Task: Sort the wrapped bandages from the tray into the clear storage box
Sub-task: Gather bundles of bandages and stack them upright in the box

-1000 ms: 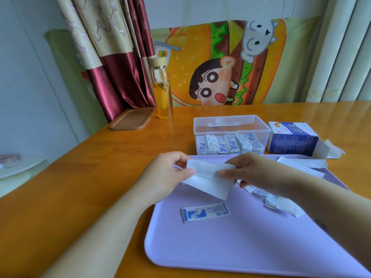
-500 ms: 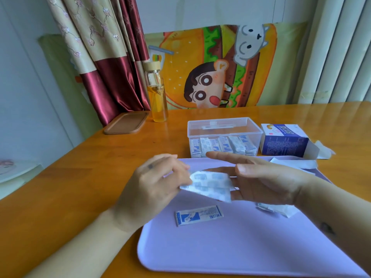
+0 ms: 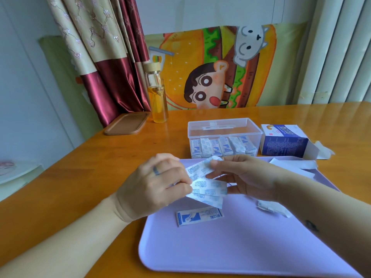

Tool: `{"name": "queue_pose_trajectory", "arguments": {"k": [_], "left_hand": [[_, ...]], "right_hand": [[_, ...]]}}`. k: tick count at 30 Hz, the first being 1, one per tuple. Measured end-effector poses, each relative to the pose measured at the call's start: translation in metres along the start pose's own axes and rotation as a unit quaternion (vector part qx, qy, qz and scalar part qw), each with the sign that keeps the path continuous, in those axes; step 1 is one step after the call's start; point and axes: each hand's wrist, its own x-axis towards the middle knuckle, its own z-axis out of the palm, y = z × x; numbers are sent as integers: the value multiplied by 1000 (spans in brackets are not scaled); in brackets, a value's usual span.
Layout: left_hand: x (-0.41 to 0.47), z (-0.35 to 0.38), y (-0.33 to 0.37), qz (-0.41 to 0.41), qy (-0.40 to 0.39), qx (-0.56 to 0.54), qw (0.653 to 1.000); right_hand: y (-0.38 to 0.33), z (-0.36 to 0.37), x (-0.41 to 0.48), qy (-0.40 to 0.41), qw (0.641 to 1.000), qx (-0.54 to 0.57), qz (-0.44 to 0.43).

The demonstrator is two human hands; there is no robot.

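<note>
- My left hand (image 3: pixel 154 187) is over the far-left corner of the tray (image 3: pixel 220 253). Its thumb and curled fingers pinch the left ends of the held bandages (image 3: pixel 208 186).
- My right hand (image 3: pixel 247 177) is to the right of the left hand. Its thumb and forefinger pinch the far end of the top piece, and its other fingers reach out under the fan.
- The held bandages are 3 wrapped pieces, white with blue print. They are fanned out between the 2 hands, above the far part of the tray.
- The tray is lilac and sits on the table (image 3: pixel 60 187), near and right.
- 1 loose bandage (image 3: pixel 199 216) lies flat on the tray, just near of the held bandages. Its blue panel is at the left end.
- White scraps (image 3: pixel 273 207) lie on the right side of the tray, partly hidden by my right forearm.
- White paper (image 3: pixel 293 164) lies at the far-right corner of the tray.
- The clear box (image 3: pixel 224 129) stands on the table just beyond the far edge of the tray.
- A row of boxed bandages (image 3: pixel 222 149) stands on edge against the near wall of the box.
- A blue and white carton (image 3: pixel 283 143) stands just right of the box, with its right flap open.
- A bottle (image 3: pixel 157 99) of amber liquid stands upright, far and left of the box.
- A brown lid (image 3: pixel 127 124) lies flat just left of the bottle.
</note>
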Motion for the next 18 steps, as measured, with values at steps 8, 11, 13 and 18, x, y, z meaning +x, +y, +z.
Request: {"name": "queue_pose_trajectory", "arguments": {"k": [8,11,13,18], "left_hand": [[7,8,-11,-187,24,-16,982],[16,9,-16,-220,37,-20,975],[18,10,-19,-230,24,-25,973],[7,14,-26,-339,-107,-37,934]], "right_hand": [[6,9,9,54,995,90,0],[-2,9,14,52,986,154,-29],[-10,6,20,68,987,133,-60],[-9,-3,37,134,982,-113,-71]]}}
